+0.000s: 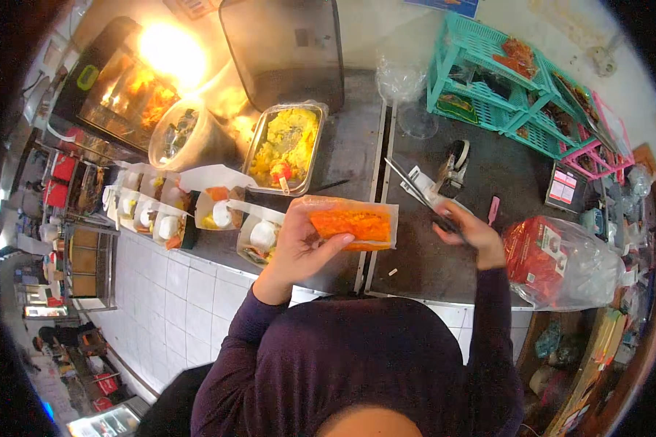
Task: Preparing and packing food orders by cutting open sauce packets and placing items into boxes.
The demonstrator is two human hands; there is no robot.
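Note:
My left hand (300,246) grips a flat clear plastic packet (355,223) of orange food, the thumb pressed across its front. The packet is raised above the dark table, and small print shows on its upper part. To the right of it, my right hand (467,232) is closed around the handle end of a long-bladed tool, apparently scissors (413,185). Its blades point up and left, apart from the packet. Beside my left wrist stands an open paper box (259,237) holding a white round item and other food.
Several more filled paper boxes (167,226) line the table's left side. Behind are a lidded plastic tray (309,180) of yellow food and a round tub (164,155). Teal baskets (519,123) stand back right; a plastic bag with red contents (541,257) lies right.

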